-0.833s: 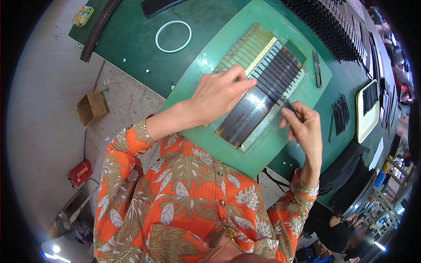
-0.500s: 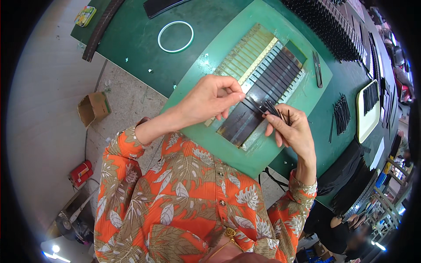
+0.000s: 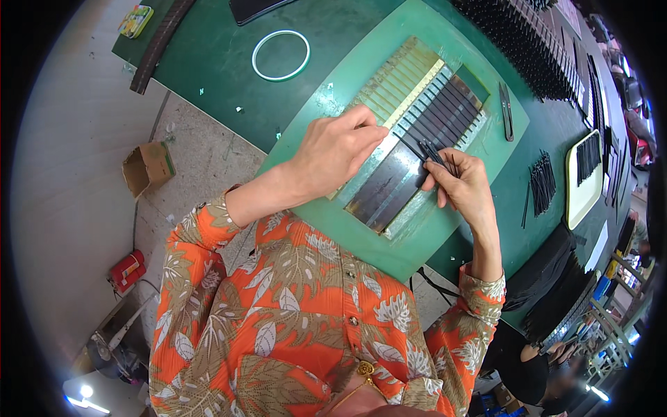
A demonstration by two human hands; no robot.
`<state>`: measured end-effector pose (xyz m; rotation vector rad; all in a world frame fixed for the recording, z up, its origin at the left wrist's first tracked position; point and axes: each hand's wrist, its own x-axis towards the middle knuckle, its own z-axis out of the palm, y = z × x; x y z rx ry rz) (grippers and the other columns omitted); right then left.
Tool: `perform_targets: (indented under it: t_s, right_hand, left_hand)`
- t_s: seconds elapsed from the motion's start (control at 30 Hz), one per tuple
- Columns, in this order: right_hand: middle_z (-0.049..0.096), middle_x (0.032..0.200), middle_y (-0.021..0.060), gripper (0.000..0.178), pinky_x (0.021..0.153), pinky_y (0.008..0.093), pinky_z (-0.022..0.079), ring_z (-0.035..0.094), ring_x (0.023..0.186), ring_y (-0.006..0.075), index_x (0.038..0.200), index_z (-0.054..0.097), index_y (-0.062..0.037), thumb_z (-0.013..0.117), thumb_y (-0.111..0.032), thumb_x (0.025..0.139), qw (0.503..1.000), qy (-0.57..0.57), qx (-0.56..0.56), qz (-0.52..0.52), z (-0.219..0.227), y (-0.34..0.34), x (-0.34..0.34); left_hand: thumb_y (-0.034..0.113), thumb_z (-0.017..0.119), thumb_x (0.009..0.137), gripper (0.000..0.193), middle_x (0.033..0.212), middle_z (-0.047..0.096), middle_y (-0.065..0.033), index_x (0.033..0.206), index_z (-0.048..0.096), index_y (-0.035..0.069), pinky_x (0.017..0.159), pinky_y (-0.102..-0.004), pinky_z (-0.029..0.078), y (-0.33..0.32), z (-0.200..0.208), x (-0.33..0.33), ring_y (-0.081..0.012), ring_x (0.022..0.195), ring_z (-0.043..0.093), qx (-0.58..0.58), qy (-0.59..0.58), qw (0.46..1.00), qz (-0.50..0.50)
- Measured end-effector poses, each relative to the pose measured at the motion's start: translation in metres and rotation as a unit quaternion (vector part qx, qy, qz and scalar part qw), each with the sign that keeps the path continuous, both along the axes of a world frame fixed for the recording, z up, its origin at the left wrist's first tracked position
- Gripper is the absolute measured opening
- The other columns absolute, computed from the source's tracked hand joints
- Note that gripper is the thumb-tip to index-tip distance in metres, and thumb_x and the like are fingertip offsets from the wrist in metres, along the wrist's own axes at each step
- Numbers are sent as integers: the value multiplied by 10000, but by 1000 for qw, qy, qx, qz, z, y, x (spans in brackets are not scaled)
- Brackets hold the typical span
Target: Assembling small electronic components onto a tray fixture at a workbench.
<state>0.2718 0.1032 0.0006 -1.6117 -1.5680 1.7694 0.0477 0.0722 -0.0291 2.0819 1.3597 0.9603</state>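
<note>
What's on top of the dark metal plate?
Thin black strips lie across the far part of the plate; the surface directly beneath them is covered.

The mat [image 3: 417,250] is pale, milky green against the deep green counter [image 3: 208,83]. On the mat, a yellowish-brown plate [image 3: 398,76] carries thin parallel stripes, beside a dark steel-grey plate [image 3: 381,193] striped with black strips [image 3: 446,113]. Left of the mat, the ring [image 3: 281,80] is white with a pale green edge, and the cardboard box [image 3: 147,169] brown. Right of the mat, the tray [image 3: 571,184] is cream. At the mat's near edge, the shirt [image 3: 299,313] is orange and khaki, printed with white leaves.
</note>
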Motion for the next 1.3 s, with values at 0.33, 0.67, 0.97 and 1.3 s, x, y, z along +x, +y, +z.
perform_targets:
  t_s: [0.33,0.67,0.97,1.3]
  right_hand:
    - [615,588,34,142,339,182,284,455,387,32,787,584,-16,571,-121,882,999,-32,-5,9,3,3,-2]
    - [636,666,54,130,346,171,323,494,412,45,877,565,-2,549,-127,910,999,37,-13,-34,25,-27,15]
    - [639,664,64,139,332,167,314,497,412,45,836,569,-5,573,-128,901,991,103,-78,35,25,-40,-4]
    - [634,639,54,124,336,177,278,460,390,38,823,581,-4,565,-105,894,995,78,-62,12,15,-28,-6]
  left_hand:
    - [18,598,742,340,894,516,-48,1077,615,72,536,-310,487,-3,2,8,-185,694,598,62,195,978,-45]
    - [42,616,784,266,889,534,-53,1049,618,55,511,-273,472,-5,9,9,-143,667,589,-10,80,995,-60]
    - [111,598,878,88,721,581,7,908,597,28,432,-190,418,-28,31,11,-50,528,552,-454,-379,805,-55]
    - [116,614,856,125,776,588,-20,894,589,-1,432,-219,420,-23,24,-6,-80,520,562,-442,-306,843,22]
